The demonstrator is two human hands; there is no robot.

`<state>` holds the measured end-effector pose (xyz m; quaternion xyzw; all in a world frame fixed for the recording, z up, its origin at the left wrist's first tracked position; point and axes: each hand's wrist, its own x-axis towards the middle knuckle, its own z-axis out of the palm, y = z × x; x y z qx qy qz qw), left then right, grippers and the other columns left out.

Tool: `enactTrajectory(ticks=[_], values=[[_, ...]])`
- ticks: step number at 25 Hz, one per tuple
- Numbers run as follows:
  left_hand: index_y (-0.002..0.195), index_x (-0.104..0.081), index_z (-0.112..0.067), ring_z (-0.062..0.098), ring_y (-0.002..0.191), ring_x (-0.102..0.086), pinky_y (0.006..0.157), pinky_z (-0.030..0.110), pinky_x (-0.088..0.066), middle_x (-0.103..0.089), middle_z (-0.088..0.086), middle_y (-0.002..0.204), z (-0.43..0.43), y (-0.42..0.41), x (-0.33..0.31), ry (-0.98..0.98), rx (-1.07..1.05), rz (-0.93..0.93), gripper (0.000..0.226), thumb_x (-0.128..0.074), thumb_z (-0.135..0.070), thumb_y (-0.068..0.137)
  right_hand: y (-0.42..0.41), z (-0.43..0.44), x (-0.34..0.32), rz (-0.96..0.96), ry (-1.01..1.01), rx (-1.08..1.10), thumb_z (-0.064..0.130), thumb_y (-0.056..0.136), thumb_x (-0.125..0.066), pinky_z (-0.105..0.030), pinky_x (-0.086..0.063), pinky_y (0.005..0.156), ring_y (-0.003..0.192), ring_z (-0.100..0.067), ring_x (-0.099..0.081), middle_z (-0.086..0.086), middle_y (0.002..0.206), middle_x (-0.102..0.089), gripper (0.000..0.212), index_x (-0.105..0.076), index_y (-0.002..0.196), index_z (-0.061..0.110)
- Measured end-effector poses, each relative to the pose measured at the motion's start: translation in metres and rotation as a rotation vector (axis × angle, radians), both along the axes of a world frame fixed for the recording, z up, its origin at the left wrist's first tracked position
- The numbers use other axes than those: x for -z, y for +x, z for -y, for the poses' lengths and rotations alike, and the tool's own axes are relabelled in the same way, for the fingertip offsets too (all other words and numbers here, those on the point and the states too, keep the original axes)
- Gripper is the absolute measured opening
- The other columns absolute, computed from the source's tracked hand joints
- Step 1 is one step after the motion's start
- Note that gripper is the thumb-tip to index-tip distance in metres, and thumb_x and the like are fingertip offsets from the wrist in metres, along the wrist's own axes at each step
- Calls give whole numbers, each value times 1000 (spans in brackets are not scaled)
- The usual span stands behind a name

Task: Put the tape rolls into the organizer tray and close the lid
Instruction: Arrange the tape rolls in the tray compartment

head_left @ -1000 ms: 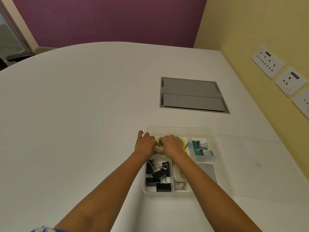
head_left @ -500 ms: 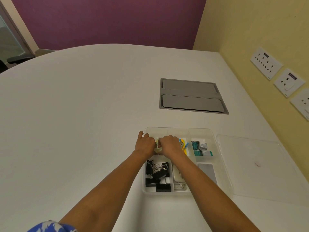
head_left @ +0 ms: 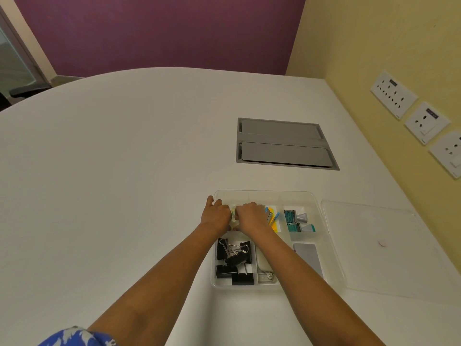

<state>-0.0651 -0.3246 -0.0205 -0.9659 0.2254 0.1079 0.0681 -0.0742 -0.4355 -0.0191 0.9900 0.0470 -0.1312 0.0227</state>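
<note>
A clear plastic organizer tray (head_left: 326,236) lies on the white table, and its clear lid (head_left: 379,248) lies flat to its right. My left hand (head_left: 216,214) and my right hand (head_left: 250,216) are side by side over the tray's far-left compartment, fingers curled down onto pale tape rolls (head_left: 233,213). Only a sliver of tape shows between the hands; the rest is hidden under them. The tray's left wall runs under my left hand.
Other compartments hold black binder clips (head_left: 234,260), a stapler (head_left: 264,268), coloured sticky flags (head_left: 272,217), teal correction tapes (head_left: 295,221) and a grey pad (head_left: 308,258). A grey cable hatch (head_left: 284,143) sits farther back. Wall sockets (head_left: 424,116) line the yellow wall on the right.
Both hands stay over the far-left compartment, with only slight finger shifts. The view has tilted a little.
</note>
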Motion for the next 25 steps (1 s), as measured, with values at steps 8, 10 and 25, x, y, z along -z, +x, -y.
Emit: enactTrajectory(ticks=[8, 10, 25], values=[[127, -60, -19, 21, 129, -45, 116, 44, -14, -58, 3, 133, -1, -13, -13, -145, -39, 51, 33, -45, -26, 98, -20, 4, -12, 165, 161, 47, 24, 97, -52, -37, -42, 96, 119, -27, -51, -10, 125, -60, 30, -57, 124, 12], [128, -58, -19, 21, 130, -44, 116, 43, -14, -57, 3, 134, -1, -18, -17, -183, -47, 63, 34, -43, -26, 99, -24, 3, -16, 198, 188, 58, 25, 97, -51, -37, -41, 98, 120, -26, -50, -9, 128, -60, 32, -56, 125, 12], [129, -56, -17, 22, 125, -47, 109, 37, -24, -55, 3, 135, -32, -46, -34, -293, -12, 86, 35, -41, -26, 99, -57, -8, -28, 246, 252, 190, 22, 96, -51, -35, -39, 103, 123, -25, -50, -8, 134, -56, 37, -52, 130, 10]])
